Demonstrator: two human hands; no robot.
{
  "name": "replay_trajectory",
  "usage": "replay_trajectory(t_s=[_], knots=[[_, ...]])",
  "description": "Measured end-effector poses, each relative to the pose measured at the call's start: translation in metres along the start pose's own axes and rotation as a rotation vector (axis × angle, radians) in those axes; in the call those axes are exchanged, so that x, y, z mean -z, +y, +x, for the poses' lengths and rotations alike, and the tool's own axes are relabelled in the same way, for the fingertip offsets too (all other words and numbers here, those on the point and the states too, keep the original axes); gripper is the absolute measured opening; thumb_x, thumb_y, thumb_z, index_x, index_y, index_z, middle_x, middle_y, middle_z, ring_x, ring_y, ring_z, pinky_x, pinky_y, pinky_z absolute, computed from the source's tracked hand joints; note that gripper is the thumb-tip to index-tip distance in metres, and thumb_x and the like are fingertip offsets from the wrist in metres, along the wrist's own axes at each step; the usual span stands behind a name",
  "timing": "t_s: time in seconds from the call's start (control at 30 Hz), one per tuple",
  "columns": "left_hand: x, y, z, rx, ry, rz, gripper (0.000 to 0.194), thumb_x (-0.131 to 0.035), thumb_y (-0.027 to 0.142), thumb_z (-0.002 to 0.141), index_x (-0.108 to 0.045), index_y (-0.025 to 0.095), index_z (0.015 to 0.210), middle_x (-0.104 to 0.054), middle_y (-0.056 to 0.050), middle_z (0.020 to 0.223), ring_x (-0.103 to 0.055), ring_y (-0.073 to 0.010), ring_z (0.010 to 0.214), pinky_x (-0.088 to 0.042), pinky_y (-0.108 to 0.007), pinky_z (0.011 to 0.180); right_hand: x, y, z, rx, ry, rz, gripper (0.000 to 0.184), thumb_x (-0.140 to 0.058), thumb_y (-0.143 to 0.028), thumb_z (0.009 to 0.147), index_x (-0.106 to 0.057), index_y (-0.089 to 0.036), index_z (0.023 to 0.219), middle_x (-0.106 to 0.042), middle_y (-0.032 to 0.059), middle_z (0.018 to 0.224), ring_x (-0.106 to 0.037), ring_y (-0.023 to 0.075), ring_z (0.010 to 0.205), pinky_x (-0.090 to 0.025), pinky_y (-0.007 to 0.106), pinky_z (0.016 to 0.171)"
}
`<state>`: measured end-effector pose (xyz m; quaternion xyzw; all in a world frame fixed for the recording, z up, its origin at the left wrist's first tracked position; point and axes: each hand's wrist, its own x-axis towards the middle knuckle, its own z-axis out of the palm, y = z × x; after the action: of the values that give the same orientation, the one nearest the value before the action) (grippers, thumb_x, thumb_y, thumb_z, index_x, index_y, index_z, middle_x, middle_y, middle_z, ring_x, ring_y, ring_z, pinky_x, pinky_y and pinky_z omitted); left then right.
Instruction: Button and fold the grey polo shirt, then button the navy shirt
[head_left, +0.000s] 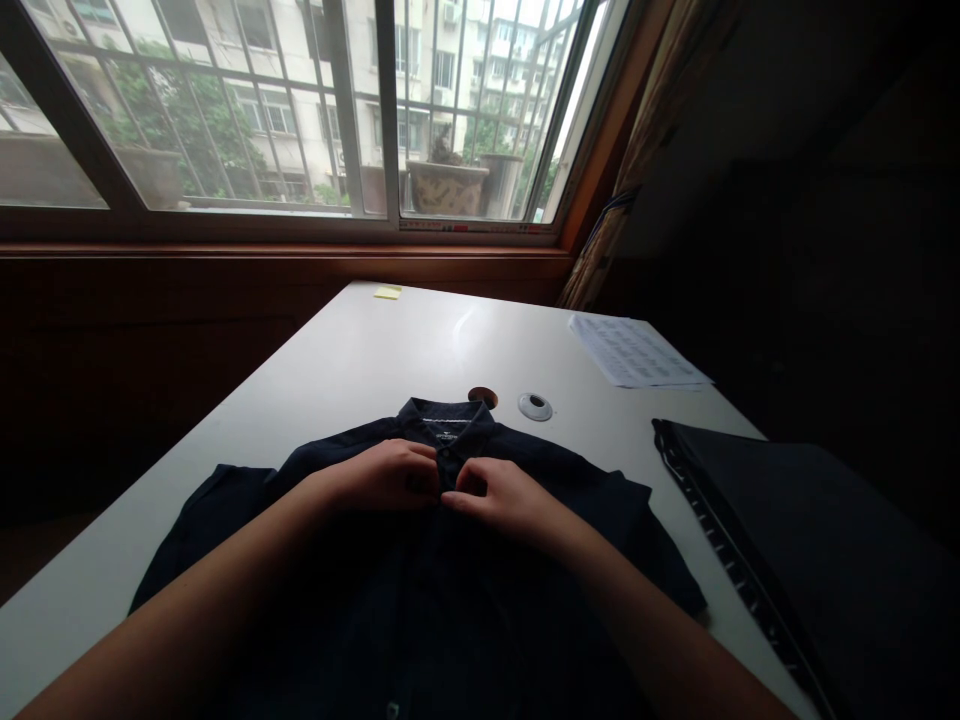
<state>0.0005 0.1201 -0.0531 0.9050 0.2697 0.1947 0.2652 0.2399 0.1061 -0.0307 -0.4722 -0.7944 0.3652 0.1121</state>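
Note:
A dark navy collared shirt [450, 600] lies spread front side up, its collar toward the window and its short sleeves out to both sides. Just below the collar, my left hand [394, 475] and my right hand [499, 492] meet at the front placket. Fingers of both hands are curled and pinch the shirt's fabric there. One button shows at the neck above them; whatever lies right between the fingertips is too dark and small to make out.
The shirt rests on a white table [300, 390] with a round cable hole [484, 398] and a round grommet cover [535, 406]. Printed sheets [637, 350] and a yellow sticky note [388, 293] lie farther back. Dark folded cloth [810, 530] is at right. A barred window [300, 120] stands behind.

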Motion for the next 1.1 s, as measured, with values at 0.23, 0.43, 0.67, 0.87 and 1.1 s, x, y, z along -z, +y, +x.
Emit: replay_trajectory(t_s=[0.23,0.43,0.67,0.87,1.1], knots=[[0.0,-0.003,-0.001,-0.02,-0.002,-0.063,0.009,-0.069,0.022,0.087,-0.073,0.017,0.093,-0.066,-0.005,0.088,-0.063,-0.0131,0.073,-0.048,-0.02,0.064,0.004,0.004,0.002,-0.009,-0.028,0.041,0.018,-0.069,-0.028,0.081,-0.075,-0.017,0.093,-0.074,0.0045,0.088,-0.067,0.018,0.08,-0.046,0.025,0.068],[0.0,-0.004,-0.001,-0.014,0.004,-0.064,0.011,-0.071,0.026,0.086,-0.072,0.016,0.091,-0.066,-0.005,0.087,-0.063,-0.0135,0.073,-0.048,-0.021,0.064,0.013,0.017,0.006,-0.054,-0.156,0.189,0.023,-0.066,-0.031,0.082,-0.077,-0.016,0.096,-0.071,0.0022,0.077,-0.062,0.0147,0.064,-0.046,0.024,0.059],[0.0,-0.002,-0.002,-0.02,0.019,-0.076,0.014,-0.07,0.029,0.088,-0.072,0.016,0.089,-0.066,-0.005,0.085,-0.063,-0.0135,0.072,-0.048,-0.021,0.064,0.014,0.027,0.009,-0.095,-0.208,0.308,0.024,-0.068,-0.031,0.081,-0.076,-0.015,0.097,-0.065,-0.0001,0.07,-0.055,0.0109,0.057,-0.044,0.021,0.054],[0.001,-0.001,-0.001,-0.031,0.016,-0.091,0.011,-0.069,0.026,0.088,-0.072,0.016,0.092,-0.067,-0.006,0.087,-0.063,-0.0136,0.073,-0.049,-0.021,0.064,0.012,0.029,0.011,-0.111,-0.199,0.393,0.024,-0.071,-0.032,0.078,-0.075,-0.015,0.095,-0.065,-0.0005,0.072,-0.054,0.01,0.057,-0.045,0.021,0.055],[0.0,0.004,-0.001,-0.074,0.041,-0.002,0.008,-0.066,0.018,0.086,-0.071,0.017,0.091,-0.066,-0.005,0.085,-0.063,-0.0126,0.07,-0.048,-0.02,0.063,0.011,0.019,0.01,-0.149,-0.126,0.478,0.022,-0.073,-0.033,0.076,-0.076,-0.013,0.087,-0.061,-0.0013,0.063,-0.052,0.0097,0.056,-0.04,0.021,0.055]])
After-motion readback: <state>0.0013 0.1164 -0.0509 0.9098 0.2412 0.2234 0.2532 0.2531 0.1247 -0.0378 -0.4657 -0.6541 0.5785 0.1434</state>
